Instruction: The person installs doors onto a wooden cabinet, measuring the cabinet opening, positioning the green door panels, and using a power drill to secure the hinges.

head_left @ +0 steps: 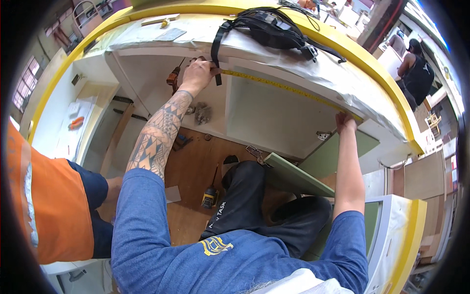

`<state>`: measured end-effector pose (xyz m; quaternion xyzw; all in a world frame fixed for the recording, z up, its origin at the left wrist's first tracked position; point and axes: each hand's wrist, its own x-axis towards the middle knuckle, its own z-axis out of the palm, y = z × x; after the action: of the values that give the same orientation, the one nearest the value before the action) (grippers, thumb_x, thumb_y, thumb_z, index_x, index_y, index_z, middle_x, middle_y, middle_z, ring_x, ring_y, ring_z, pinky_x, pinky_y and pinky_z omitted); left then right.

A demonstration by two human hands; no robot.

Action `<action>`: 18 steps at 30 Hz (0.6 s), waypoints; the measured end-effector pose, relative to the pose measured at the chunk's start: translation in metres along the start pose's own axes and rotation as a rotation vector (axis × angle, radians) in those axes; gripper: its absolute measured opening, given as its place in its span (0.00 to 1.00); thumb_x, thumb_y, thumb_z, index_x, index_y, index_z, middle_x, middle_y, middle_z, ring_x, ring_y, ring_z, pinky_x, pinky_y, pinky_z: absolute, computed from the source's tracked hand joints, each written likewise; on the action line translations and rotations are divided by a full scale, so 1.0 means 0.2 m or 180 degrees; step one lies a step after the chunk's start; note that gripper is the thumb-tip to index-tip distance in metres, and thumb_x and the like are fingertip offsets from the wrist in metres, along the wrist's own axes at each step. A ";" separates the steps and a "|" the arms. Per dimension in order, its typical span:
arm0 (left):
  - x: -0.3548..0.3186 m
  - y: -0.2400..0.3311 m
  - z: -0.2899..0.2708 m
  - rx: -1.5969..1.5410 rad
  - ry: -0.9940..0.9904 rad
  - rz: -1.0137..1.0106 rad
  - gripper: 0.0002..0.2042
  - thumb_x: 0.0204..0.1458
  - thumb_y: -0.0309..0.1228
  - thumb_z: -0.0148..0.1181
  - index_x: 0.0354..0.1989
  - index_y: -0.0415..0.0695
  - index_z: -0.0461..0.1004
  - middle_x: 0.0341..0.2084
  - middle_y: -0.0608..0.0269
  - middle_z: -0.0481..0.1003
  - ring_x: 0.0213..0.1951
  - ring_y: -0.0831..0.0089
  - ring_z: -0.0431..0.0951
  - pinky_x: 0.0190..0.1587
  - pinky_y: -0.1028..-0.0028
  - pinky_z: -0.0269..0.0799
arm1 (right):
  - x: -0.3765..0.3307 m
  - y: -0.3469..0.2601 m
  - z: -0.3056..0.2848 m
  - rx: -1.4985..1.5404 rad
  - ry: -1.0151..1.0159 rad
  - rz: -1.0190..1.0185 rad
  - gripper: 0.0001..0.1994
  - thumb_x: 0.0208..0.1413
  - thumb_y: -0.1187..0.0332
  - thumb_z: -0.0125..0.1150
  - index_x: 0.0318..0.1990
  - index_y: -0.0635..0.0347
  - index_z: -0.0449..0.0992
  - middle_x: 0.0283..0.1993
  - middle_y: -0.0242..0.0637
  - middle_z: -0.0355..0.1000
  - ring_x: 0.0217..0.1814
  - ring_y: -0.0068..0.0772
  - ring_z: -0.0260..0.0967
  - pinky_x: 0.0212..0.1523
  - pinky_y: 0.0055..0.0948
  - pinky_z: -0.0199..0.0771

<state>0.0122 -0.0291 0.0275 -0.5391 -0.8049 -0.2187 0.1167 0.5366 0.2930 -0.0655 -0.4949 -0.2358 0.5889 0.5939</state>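
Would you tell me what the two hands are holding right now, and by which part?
A yellow tape measure is stretched along the white cabinet's front edge. The left hand pins one end, the right hand the other; which end has the case cannot be told.

Open room lies under the counter (293, 68) between both hands. A black bag (267, 27) crowds the top above the left hand (196, 73); a green panel (298, 176) blocks below the right hand (345, 122).

Black tool bag (274, 27) atop the plastic-draped counter; yellow screwdriver (210, 196) on the wooden floor; green panel (298, 176) leaning nearby; co-worker's orange sleeve (54, 206) at left.
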 end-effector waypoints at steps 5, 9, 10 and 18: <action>0.02 0.01 0.04 -0.0029 0.0143 0.0111 0.17 0.61 0.49 0.66 0.50 0.55 0.87 0.43 0.46 0.84 0.46 0.48 0.84 0.52 0.52 0.80 | 0.07 -0.03 -0.05 0.0274 -0.0125 0.0087 0.14 0.69 0.68 0.62 0.57 0.62 0.76 0.50 0.46 0.78 0.50 0.44 0.78 0.57 0.49 0.84; 0.02 0.01 0.05 -0.0091 0.0190 0.0096 0.17 0.61 0.50 0.65 0.50 0.54 0.87 0.43 0.46 0.84 0.46 0.47 0.84 0.52 0.52 0.80 | 0.08 -0.02 -0.07 0.0053 -0.0199 -0.0109 0.16 0.70 0.67 0.60 0.61 0.63 0.75 0.56 0.47 0.77 0.56 0.45 0.77 0.60 0.49 0.82; 0.03 0.01 0.05 -0.0114 0.0180 0.0080 0.17 0.61 0.50 0.65 0.50 0.54 0.87 0.43 0.46 0.83 0.47 0.47 0.84 0.53 0.52 0.79 | 0.08 -0.03 -0.07 0.0046 -0.0205 -0.0115 0.16 0.70 0.67 0.60 0.61 0.63 0.75 0.56 0.47 0.77 0.56 0.45 0.77 0.60 0.49 0.82; 0.01 0.03 0.02 -0.0254 -0.0051 -0.0148 0.16 0.61 0.49 0.66 0.49 0.55 0.87 0.47 0.48 0.83 0.50 0.49 0.83 0.55 0.53 0.78 | 0.08 -0.04 -0.07 0.0133 0.0045 0.0035 0.10 0.71 0.61 0.58 0.48 0.56 0.81 0.39 0.36 0.80 0.42 0.38 0.77 0.55 0.43 0.83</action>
<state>0.0163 -0.0228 0.0261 -0.5262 -0.8088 -0.2490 0.0835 0.5558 0.3047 -0.0693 -0.4878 -0.2165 0.5935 0.6024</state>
